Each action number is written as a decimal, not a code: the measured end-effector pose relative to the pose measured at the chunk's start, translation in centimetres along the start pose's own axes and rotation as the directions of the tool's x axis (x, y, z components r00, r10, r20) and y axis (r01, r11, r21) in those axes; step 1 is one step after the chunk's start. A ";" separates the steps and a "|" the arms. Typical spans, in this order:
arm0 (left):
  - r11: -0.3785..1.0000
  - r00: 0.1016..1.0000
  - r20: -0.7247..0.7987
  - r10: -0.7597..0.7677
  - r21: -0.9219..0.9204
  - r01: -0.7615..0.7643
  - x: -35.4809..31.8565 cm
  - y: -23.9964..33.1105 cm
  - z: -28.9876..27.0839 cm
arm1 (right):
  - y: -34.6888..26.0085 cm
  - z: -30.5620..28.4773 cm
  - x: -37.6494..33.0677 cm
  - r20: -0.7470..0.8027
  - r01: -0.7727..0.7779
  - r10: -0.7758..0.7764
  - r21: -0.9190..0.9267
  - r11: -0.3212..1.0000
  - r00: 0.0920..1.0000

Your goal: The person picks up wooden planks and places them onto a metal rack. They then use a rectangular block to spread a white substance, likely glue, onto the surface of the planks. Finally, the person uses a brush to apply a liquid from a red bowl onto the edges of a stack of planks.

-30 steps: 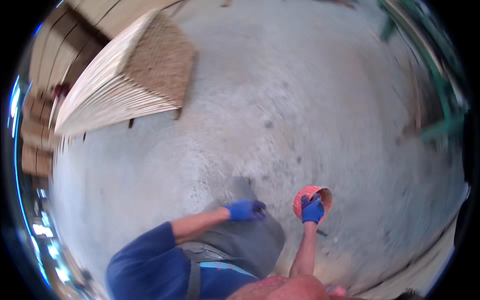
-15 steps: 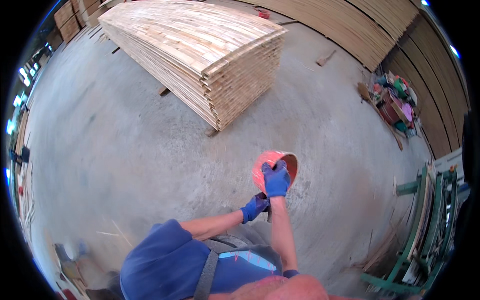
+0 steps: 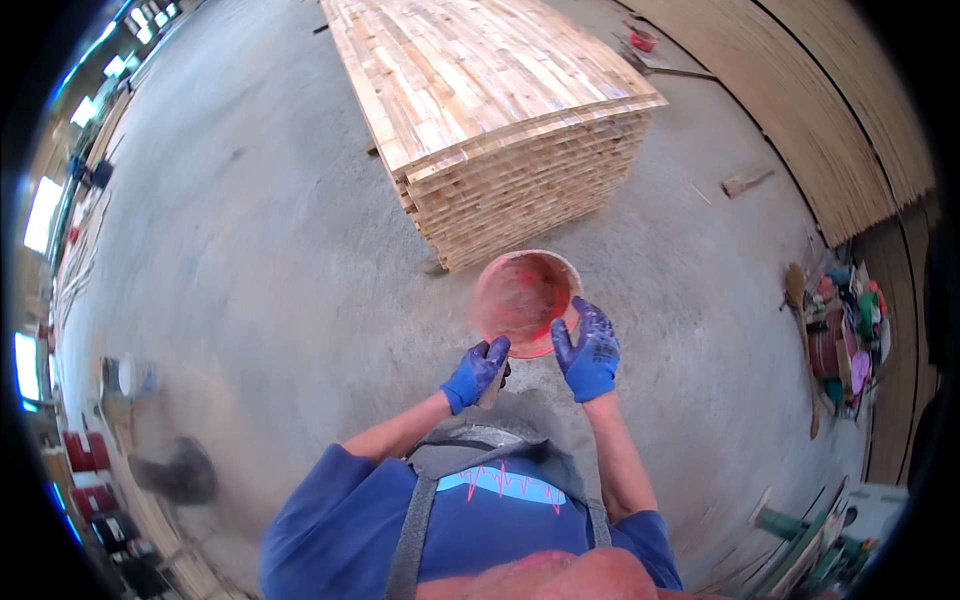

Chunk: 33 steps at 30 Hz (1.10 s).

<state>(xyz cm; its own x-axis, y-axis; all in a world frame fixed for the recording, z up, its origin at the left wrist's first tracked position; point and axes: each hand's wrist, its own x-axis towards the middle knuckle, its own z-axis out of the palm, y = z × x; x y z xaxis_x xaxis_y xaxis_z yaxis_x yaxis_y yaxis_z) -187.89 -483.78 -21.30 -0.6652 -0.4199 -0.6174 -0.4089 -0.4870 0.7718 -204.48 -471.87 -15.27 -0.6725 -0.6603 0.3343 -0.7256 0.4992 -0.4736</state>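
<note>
A red bucket [image 3: 522,300] with a pale, smeared inside is tilted in front of me, its mouth turned up toward me. At its right rim is my right hand [image 3: 588,350] in a blue and purple glove, fingers outside and thumb near the edge. My left hand [image 3: 477,375], in a matching glove, is closed just below the bucket's near left side. A small tan, flat-looking piece [image 3: 492,391] sticks out under its fingers; its kind is unclear. The bucket's underside is hidden.
A tall stack of jointed wood panels [image 3: 510,110] stands just beyond the bucket. Longer board stacks [image 3: 790,110] line the right. Assorted items [image 3: 845,335] are heaped at right, near green machinery [image 3: 800,550]. A dark stool-like object [image 3: 180,470] and a pale bucket [image 3: 130,376] are at left.
The bucket has turned from facing right to facing up toward me. My right hand has moved to its right rim, and my hands are farther apart. The view has swung left.
</note>
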 end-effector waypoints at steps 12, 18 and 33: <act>0.961 0.998 -0.048 -0.051 -0.274 0.036 16.0 7.3 2.0 | 9.7 4.9 16.5 0.088 -0.110 0.088 0.290 0.951 0.992; 0.866 0.959 -0.197 -0.203 -0.494 0.082 16.6 4.3 -2.5 | 11.7 10.0 23.4 0.292 0.103 -0.190 0.289 0.952 0.937; 0.524 0.445 -0.823 -0.353 -0.568 -0.634 11.6 1.4 0.1 | 14.3 23.1 47.6 0.433 0.803 -0.691 -0.154 0.576 0.579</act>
<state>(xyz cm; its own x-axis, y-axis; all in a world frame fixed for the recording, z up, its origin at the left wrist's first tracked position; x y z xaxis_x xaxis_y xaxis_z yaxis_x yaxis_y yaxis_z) -196.23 -489.26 -27.41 0.3620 -0.6452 -0.6728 0.5629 -0.4241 0.7095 -243.50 -509.11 -24.90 0.1749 -0.9702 0.1679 -0.9803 -0.1557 0.1213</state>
